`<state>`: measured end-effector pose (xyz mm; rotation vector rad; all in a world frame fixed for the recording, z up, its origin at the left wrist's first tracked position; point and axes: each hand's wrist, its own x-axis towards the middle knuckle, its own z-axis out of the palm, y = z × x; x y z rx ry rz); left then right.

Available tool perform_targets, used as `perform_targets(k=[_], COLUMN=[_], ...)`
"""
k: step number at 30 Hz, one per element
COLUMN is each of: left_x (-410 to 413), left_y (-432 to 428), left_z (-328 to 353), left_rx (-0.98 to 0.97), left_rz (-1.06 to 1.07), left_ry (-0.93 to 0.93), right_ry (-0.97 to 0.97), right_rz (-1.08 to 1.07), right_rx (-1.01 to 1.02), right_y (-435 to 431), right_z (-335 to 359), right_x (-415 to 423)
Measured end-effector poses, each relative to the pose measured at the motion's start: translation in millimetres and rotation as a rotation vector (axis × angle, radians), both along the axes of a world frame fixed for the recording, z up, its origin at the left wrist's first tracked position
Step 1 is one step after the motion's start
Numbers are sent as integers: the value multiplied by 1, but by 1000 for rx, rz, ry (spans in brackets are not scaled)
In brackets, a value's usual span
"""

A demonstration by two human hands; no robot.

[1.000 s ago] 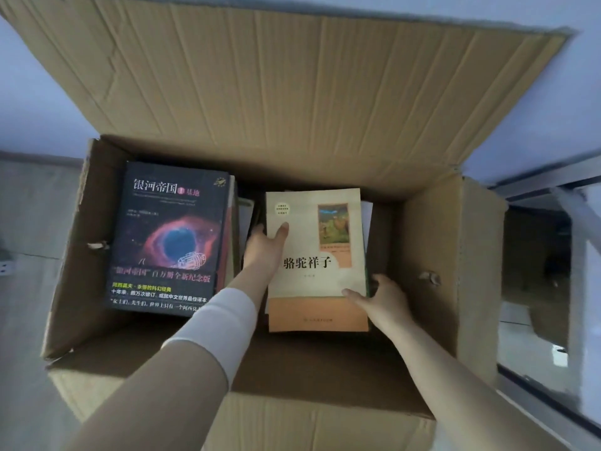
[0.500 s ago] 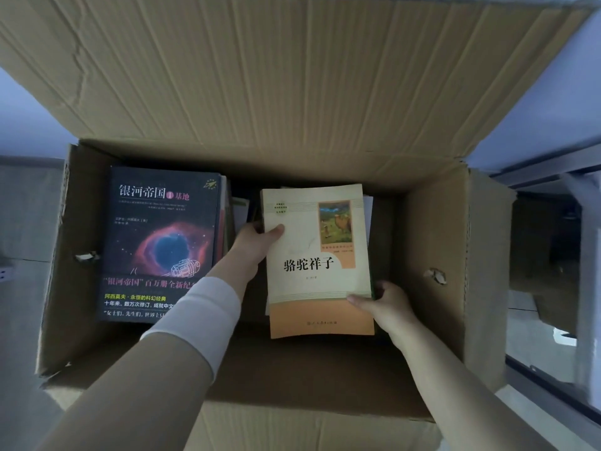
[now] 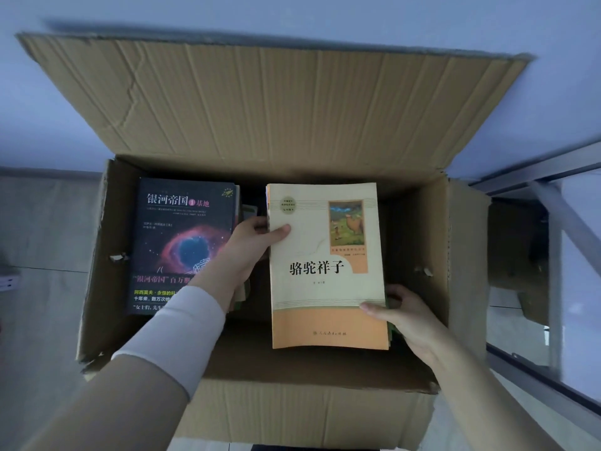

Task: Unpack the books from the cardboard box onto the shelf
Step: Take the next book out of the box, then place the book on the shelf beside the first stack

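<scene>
The cream-and-orange paperback (image 3: 325,265) sits face up inside the open cardboard box (image 3: 468,255), right of centre, with more book edges showing under it. The left hand (image 3: 250,245) grips its left edge, thumb pressed on the cover. The right hand (image 3: 406,317) clamps its lower right corner, thumb on top. A dark nebula-cover book (image 3: 182,236) lies to the left.

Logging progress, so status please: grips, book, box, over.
Left grip holds cream book at its left edge. Right grip holds its lower right corner. Book in box opening, dark book to its left. Nothing on top of it.
</scene>
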<state>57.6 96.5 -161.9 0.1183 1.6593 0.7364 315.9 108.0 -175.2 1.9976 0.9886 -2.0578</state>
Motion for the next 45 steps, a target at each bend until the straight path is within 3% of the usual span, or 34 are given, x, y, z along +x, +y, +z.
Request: perform_targets(k=[11,23,34,45], left_x=[-2,-5,-63,-138], left_y=[-72,-317,-655,-981], left_z=[151,342,487,536], left_rx=[183,420,489,519], left_rz=[100,497,888,1208], left_ry=[156,358,691,924], right_ry=[176,454,739,929], right_rz=[61,406,867,1228], right_rx=[128,287,292,212], right_y=[-33,-175,-433,-735], right_z=[134,307,423,477], right_x=[-4,-53,-221,-389])
